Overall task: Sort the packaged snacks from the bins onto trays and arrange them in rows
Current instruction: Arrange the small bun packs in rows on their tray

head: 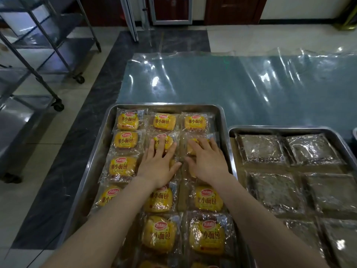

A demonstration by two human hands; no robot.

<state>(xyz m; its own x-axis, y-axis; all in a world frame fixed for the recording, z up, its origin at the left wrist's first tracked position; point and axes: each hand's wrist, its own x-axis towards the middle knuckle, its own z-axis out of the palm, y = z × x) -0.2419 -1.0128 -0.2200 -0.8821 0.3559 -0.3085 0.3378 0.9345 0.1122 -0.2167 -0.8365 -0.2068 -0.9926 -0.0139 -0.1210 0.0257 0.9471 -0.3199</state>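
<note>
both my hands lie flat on the left tray, a steel tray full of yellow bread packets set in three columns. my left hand rests palm down on the middle column, its fingers straight and spread apart over the second packet from the far end. my right hand lies just beside it on the right column, fingers straight and a little fanned, covering most of the second packet there. neither hand curls round anything; they only press on the wrappers. my thumbs point toward each other and are close but not touching.

the packets nearer to me sit in rows under and between my forearms, labels up, wrappers overlapping at the edges.

to the right, just beside the first tray, a second steel tray holds flat brownish packets in clear wrap, laid in two columns.

both trays sit on the worktop, which is covered by a wrinkled clear plastic sheet. on the floor to the left stands a metal rack on castors.
</note>
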